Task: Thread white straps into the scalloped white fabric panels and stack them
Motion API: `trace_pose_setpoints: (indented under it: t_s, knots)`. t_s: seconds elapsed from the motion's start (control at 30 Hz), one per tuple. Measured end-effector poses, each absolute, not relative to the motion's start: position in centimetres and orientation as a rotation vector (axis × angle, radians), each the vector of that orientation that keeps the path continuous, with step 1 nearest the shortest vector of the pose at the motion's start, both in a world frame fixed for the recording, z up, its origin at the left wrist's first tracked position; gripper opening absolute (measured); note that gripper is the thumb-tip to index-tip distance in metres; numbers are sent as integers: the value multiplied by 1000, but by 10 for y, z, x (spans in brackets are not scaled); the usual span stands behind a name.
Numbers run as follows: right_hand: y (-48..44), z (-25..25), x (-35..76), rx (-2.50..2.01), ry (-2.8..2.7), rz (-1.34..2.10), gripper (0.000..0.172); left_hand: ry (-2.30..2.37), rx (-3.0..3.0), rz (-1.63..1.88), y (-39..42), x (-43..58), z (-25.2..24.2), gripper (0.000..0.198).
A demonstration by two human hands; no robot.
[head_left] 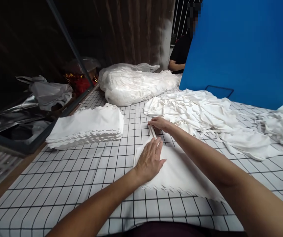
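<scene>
A flat white cloth piece (180, 168) with a scalloped near edge lies in front of me on the checked tabletop. My left hand (150, 161) rests on its left part, palm down with the fingers stretched out. Just beyond, my right hand (159, 123) pinches a narrow white strap (152, 131) that runs back to the cloth's far left corner. My right forearm passes over the cloth and hides some of it. Close beyond the right hand is a loose heap of crumpled white cloth pieces (195, 108).
At the left stands a neat stack of white scalloped cloths (89, 123). A clear plastic bag of white cloth (131, 82) lies at the back. A blue panel (242, 49) rises at the far right, partly hiding another person (180, 52). More white cloth (281, 125) lies at right.
</scene>
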State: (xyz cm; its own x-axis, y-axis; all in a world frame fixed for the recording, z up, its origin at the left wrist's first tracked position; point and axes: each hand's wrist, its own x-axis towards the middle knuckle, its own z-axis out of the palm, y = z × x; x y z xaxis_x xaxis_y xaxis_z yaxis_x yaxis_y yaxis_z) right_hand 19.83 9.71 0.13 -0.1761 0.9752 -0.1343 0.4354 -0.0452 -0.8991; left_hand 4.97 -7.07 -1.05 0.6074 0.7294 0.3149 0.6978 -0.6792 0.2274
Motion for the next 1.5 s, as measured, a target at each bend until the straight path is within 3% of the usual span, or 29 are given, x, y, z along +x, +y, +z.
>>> trace_pose_setpoints:
  t_s: [0.17,0.47,0.57,0.7,0.77,0.97,1.13,1.33,1.37,1.5]
  knots:
    - [107,-8,193,-1638,-1790,969,39,1126,2750,352,-73,45,-26,64]
    - [90,16,240,-1753,-1907,466,39,1107,2836,376,-70,41,-30,63]
    - [78,21,287,-1805,-1921,318,33,1104,2863,377,-69,40,-31,62]
    - [73,27,318,-1827,-1885,263,8,1119,2875,389,-69,41,-32,60]
    - [75,38,318,-1805,-1822,266,14,1116,2864,374,-68,40,-31,60]
    - [80,119,326,-1590,-1564,226,26,1096,2677,327,-60,33,-13,54]
    - [51,219,338,-945,-1409,30,18,1134,2466,782,-47,49,41,48]
    - [-21,308,297,-561,-1525,-74,23,920,2050,1104,-55,118,115,101]
    - [-31,315,289,-501,-1549,-112,25,834,1972,1161,-58,128,124,97]
    - [-62,329,277,-405,-1630,-316,25,479,1668,1327,-76,142,152,43]
